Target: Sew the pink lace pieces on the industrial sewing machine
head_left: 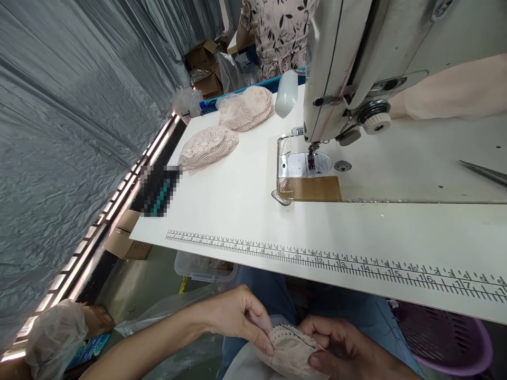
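Note:
Above my lap, below the table's front edge, I hold a pale pink lace piece (291,345) with scalloped trim and a dark stitched line along its edge. My left hand (241,319) pinches its left side between thumb and fingers. On the right side, my right hand (343,345) grips it with the thumb on top. Part of the piece is cut off by the bottom of the view. Beyond the table edge stands a sewing machine (348,63), its presser foot (311,158) over the metal needle plate (289,165).
Two stacks of lace pieces, one nearer (208,148) and one farther (247,108), lie on the white table (222,200). Pointed metal tweezers or scissors (483,171) rest at right. A purple basket (447,338) sits below. Another person (281,37) is behind the table.

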`<action>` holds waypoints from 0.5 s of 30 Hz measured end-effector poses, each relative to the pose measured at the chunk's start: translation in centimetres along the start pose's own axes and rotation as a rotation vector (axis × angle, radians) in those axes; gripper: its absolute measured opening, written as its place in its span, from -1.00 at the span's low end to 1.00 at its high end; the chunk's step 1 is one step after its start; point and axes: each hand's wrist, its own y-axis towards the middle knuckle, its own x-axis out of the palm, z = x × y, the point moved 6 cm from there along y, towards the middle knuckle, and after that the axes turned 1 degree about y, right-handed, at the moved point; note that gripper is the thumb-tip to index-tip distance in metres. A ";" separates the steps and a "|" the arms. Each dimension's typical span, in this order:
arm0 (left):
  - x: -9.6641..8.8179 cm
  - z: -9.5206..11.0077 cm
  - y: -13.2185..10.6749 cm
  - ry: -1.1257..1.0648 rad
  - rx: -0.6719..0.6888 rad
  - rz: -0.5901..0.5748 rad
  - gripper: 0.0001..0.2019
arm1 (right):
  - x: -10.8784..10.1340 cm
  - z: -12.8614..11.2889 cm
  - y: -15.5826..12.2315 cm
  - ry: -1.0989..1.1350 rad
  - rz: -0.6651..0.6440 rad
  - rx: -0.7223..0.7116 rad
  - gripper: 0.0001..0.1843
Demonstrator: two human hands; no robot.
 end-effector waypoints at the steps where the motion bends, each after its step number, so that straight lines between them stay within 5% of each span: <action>1: 0.0 0.0 0.0 -0.005 -0.005 0.000 -0.65 | 0.0 0.1 0.0 0.025 -0.007 -0.007 -0.58; 15: 0.0 0.1 -0.4 -0.015 -0.038 0.000 -0.63 | 0.3 0.1 -0.4 0.143 -0.052 -0.046 -0.65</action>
